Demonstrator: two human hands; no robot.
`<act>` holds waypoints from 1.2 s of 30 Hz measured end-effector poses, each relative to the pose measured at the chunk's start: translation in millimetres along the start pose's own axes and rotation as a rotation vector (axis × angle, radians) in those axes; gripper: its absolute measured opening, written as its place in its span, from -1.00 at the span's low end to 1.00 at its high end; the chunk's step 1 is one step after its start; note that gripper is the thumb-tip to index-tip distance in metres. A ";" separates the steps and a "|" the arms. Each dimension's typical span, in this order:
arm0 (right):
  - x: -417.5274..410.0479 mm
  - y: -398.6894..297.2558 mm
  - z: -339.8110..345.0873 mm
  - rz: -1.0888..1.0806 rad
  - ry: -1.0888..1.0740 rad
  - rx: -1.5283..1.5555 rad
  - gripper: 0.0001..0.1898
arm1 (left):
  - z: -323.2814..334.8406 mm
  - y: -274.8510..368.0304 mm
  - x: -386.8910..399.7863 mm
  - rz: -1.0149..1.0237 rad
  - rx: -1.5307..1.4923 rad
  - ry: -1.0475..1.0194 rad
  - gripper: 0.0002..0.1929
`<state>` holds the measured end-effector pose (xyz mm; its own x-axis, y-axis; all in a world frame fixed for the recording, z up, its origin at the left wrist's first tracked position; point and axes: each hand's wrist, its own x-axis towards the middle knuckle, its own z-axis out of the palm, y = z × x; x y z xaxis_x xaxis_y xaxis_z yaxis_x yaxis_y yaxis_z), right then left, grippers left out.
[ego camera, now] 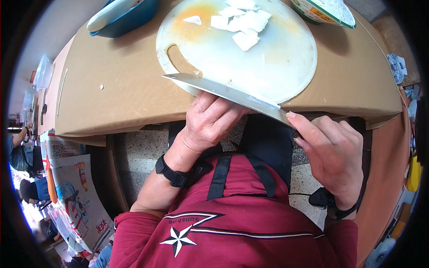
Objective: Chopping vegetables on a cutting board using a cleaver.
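My right hand (330, 152) grips the handle end of a broad steel cleaver (224, 92), its index finger along the blade. The blade slants over the near edge of an oval white plastic cutting board (285, 70). My left hand (214, 117) is bent just behind the blade, and its fingertips are hidden by it; whether it holds something there I cannot tell. A thin white strip (264, 100) lies along the blade near the handle. Several flat white pieces of food (246, 21) are heaped at the board's far side, with one small piece (192, 20) apart to the left.
A blue plastic basin (127, 23) with a pale lid or plate stands at the back left. At the back right is a patterned bowl (323, 15) with white contents. Tan covering (134, 87) wraps the table. People (30, 157) are visible at the far left.
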<state>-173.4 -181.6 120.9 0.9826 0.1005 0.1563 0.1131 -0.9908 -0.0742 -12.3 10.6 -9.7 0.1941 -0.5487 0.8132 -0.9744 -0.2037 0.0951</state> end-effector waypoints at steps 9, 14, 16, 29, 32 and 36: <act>7.8 -9.1 6.2 -0.012 0.025 0.003 -0.48 | -2.1 -2.4 -4.1 -0.003 0.008 0.005 -0.73; 27.4 -17.5 16.3 -0.052 0.124 0.028 -0.53 | -2.4 -2.2 -2.9 0.001 0.008 0.010 -0.72; 34.6 -21.1 23.6 -0.071 0.146 0.046 -0.53 | -1.5 -1.4 -2.6 -0.004 0.010 0.014 -0.72; 25.3 3.2 17.0 -0.031 0.188 0.071 -0.51 | 1.2 -2.6 -1.4 0.010 -0.016 0.014 -0.71; 19.2 5.9 15.4 -0.001 0.158 0.056 -0.51 | 1.5 -2.0 0.1 0.006 -0.034 0.010 -0.69; 16.3 2.5 8.6 0.010 0.115 0.018 -0.51 | 3.3 -3.3 0.8 0.025 -0.009 0.043 -0.75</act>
<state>-155.8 -181.7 114.8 0.9604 0.0788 0.2673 0.1074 -0.9898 -0.0940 -8.5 8.2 -11.3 0.1649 -0.5185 0.8390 -0.9799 -0.1832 0.0793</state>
